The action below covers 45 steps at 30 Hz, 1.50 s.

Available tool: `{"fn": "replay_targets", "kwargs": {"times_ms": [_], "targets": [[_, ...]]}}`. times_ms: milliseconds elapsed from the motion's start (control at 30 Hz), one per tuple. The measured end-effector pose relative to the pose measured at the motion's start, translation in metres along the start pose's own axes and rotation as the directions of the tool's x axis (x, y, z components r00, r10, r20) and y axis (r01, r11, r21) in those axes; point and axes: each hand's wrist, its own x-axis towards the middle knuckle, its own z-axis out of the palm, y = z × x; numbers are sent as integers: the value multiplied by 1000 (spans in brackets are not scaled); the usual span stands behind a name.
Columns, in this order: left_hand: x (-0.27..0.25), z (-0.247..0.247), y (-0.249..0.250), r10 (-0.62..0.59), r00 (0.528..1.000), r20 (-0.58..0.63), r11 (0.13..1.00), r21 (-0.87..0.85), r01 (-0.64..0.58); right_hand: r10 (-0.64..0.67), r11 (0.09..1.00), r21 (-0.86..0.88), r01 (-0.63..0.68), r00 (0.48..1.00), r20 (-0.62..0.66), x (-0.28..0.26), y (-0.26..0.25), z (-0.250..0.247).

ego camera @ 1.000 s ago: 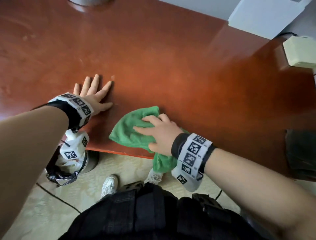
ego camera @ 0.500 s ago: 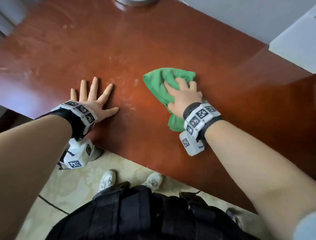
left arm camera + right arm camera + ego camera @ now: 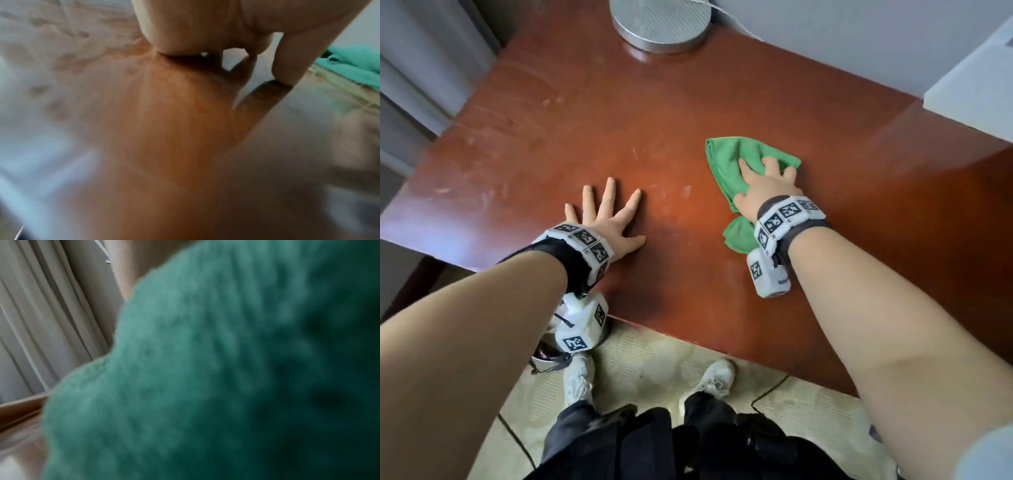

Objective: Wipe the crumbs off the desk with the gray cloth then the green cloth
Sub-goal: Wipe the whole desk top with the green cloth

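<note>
The green cloth (image 3: 736, 161) lies bunched on the red-brown desk (image 3: 592, 113), right of centre. My right hand (image 3: 763, 181) presses down on it, fingers bent over the fabric, and a tail of cloth sticks out under the wrist. The right wrist view is filled by blurred green cloth (image 3: 205, 369). My left hand (image 3: 606, 212) lies flat on the desk with fingers spread, holding nothing; the left wrist view shows its fingers (image 3: 287, 65) on the wood. A few pale specks (image 3: 686, 190) lie between the hands. No gray cloth is in view.
A round metal base (image 3: 661, 24) stands at the desk's far edge with a white cable. A white box (image 3: 969, 102) sits at the right, curtains (image 3: 421, 68) hang at the left. A bin (image 3: 548, 356) stands below the near edge, by my shoes.
My right hand has slid the green cloth from the desk's near edge away from me, to the middle right. The left hand has stayed flat in place.
</note>
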Motion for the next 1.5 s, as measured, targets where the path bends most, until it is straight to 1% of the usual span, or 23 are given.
{"fn": "replay_targets", "kwargs": {"times_ms": [200, 267, 367, 433, 533, 567, 633, 700, 767, 833, 867, 900, 967, 1033, 1100, 1167, 1200, 1267, 1300, 1333, 1367, 1433, 1500], "targets": [[-7, -16, -119, -30, 997, -72, 987, 158, 42, -236, 971, -31, 235, 971, -39, -80, -94, 46], [-11, -18, -151, 13, 998, -67, 978, 209, 1, -381, 923, -28, 383, 923, 50, -119, -128, 64], [-18, -21, -185, 78, 996, -34, 967, 246, -68, -553, 824, -2, 566, 806, 209, -158, -157, 72], [-21, -24, -199, 85, 996, 15, 959, 271, -85, -489, 871, 35, 490, 861, 135, -159, -147, 60], [-21, -29, -207, 93, 994, 63, 949, 298, -108, -75, 994, 69, 79, 996, -56, -136, -99, 43], [-21, -30, -208, 95, 993, 73, 946, 305, -113, 124, 985, 126, -119, 992, -34, -129, -84, 40], [-21, -31, -208, 98, 989, 110, 944, 303, -127, 425, 875, 212, -435, 901, 91, -117, -69, 43], [-20, -33, -209, 104, 985, 139, 946, 291, -141, 538, 804, 216, -554, 832, 130, -109, -76, 51], [-20, -35, -210, 108, 982, 156, 942, 301, -151, 461, 860, 206, -467, 884, 77, -105, -103, 53], [-23, -37, -210, 114, 979, 169, 939, 303, -162, 199, 974, 108, -198, 980, -3, -114, -144, 59], [-23, -37, -210, 119, 978, 170, 939, 301, -166, 41, 998, 48, -40, 999, -22, -123, -165, 65], [-23, -37, -210, 124, 978, 167, 939, 300, -170, -115, 993, -1, 115, 993, -5, -134, -185, 68], [-23, -37, -211, 129, 979, 157, 940, 294, -171, -375, 920, -72, 384, 920, 118, -152, -206, 72], [-24, -38, -210, 133, 977, 164, 938, 298, -178, -489, 857, -73, 510, 850, 198, -155, -196, 67], [-23, -39, -210, 139, 975, 175, 936, 297, -187, -395, 917, -11, 400, 910, 128, -139, -168, 51], [-23, -40, -212, 146, 972, 182, 937, 289, -195, -94, 993, 78, 91, 995, 37, -112, -136, 35], [-22, -39, -213, 148, 972, 181, 937, 289, -197, 99, 987, 124, -100, 995, 19, -97, -121, 29], [-19, -37, -214, 152, 974, 170, 932, 302, -199, 420, 887, 190, -421, 906, 49, -71, -108, 20], [-18, -35, -216, 154, 974, 164, 930, 310, -199, 506, 836, 200, -511, 859, 79, -62, -110, 20], [-16, -33, -217, 154, 975, 159, 928, 314, -198, 533, 817, 201, -541, 841, 97, -55, -117, 21], [-14, -32, -217, 156, 976, 154, 928, 315, -198, 504, 838, 190, -511, 859, 87, -51, -129, 23], [-12, -32, -221, 177, 974, 139, 931, 297, -211, 296, 948, 124, -294, 955, 7, -59, -163, 30], [-13, -30, -230, 210, 971, 111, 937, 261, -233, 3, 999, 33, -1, 998, -58, -81, -204, 43]]}}
